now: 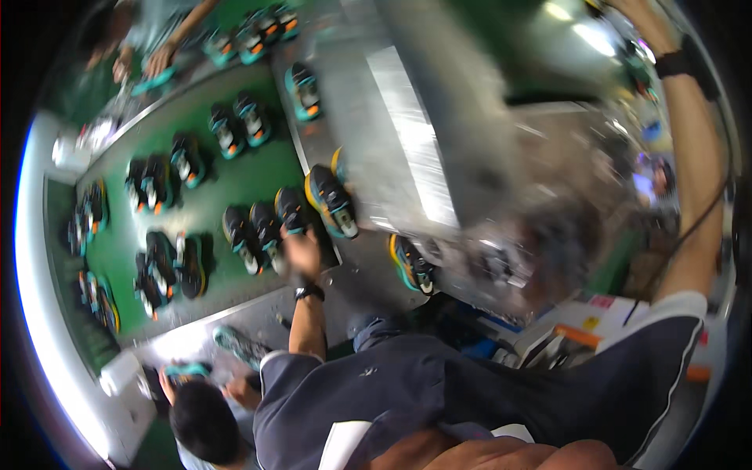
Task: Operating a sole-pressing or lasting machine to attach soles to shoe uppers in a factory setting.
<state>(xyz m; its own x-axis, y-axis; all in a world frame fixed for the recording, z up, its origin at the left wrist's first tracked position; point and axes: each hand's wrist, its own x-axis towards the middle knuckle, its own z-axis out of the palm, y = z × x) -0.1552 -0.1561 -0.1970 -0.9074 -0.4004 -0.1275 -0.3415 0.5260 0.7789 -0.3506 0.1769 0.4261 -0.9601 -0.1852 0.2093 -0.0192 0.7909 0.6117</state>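
My left hand (302, 252), with a dark band on the wrist, reaches to the near end of a dark shoe (291, 208) with teal and orange trim. Its fingers are smeared, so whether they grip the shoe cannot be made out. Two similar shoes (252, 235) lie just left of it on the green conveyor belt (223, 184). To the right, a yellow-edged shoe (330, 202) rests on the metal edge. My right arm is stretched up along the right side; the right hand (638, 14) is cut off at the top rim, its fingers out of sight.
A large blurred grey machine housing (439, 110) with a clear plastic curtain (525, 258) stands right of the belt. Another shoe (411, 265) sits by the curtain. More shoes (160, 262) fill the belt. Co-workers sit at near left (205, 423) and far left (160, 59).
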